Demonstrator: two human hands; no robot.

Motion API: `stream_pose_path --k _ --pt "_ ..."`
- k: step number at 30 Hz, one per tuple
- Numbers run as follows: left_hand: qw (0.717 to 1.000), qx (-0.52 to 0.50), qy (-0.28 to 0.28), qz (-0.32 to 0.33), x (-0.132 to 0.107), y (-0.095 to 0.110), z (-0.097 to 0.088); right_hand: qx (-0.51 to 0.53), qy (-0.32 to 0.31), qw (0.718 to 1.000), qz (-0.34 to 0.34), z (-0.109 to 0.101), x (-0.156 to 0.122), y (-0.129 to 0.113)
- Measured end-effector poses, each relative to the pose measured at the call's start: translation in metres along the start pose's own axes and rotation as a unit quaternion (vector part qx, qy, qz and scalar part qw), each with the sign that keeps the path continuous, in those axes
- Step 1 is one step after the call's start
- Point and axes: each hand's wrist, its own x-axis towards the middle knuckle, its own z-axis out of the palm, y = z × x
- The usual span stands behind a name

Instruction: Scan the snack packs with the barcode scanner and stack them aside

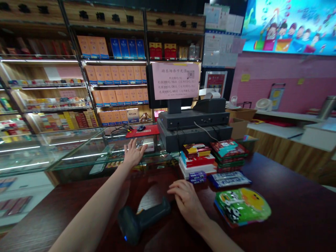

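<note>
My left hand (133, 153) reaches out over the glass counter with its fingers spread, beside a small pale box-like object (149, 144). I cannot tell whether it touches that object. On the dark wooden tabletop rests my right hand (186, 198), its fingers loosely stretched and holding nothing visible. Just left of it lies a black barcode scanner (143, 220) with a small blue light lit; its handle end is close to my right fingers. Beyond that hand is a purple-and-white pack (197, 177), in front of a stack of red and white boxes (198, 161).
A cash register (194, 120) with a paper sign (175, 81) stands at the back. To the right are dark red-green packs (229, 154), blue-white packets (231, 179) and a green cartoon pack (243, 206). A mouse (141, 128) sits on a red mat (152, 130).
</note>
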Motion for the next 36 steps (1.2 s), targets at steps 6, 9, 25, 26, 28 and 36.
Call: stream_pose_path --k 6,9,25,26,28,36 --pt "0.998 -0.028 0.057 -0.022 -0.003 -0.005 0.002 -0.004 0.000 1.000 -0.002 -0.001 0.000 0.000" --pt "0.994 -0.039 0.093 -0.030 -0.008 -0.013 0.002 -0.007 -0.002 1.000 -0.007 -0.001 0.000 0.000" --pt "0.981 -0.112 0.156 0.023 -0.083 -0.032 -0.013 -0.024 -0.019 0.999 -0.011 0.000 -0.002 0.000" --pt "0.981 -0.120 0.149 0.025 -0.090 -0.031 -0.014 -0.024 -0.020 0.999 -0.011 0.000 -0.003 0.000" --pt "0.981 -0.136 0.137 0.030 -0.102 -0.029 -0.018 -0.023 -0.023 0.999 -0.013 0.001 -0.004 -0.001" --pt "0.968 -0.218 0.121 0.011 -0.146 -0.024 -0.027 -0.025 -0.032 0.999 -0.010 0.001 -0.007 -0.005"
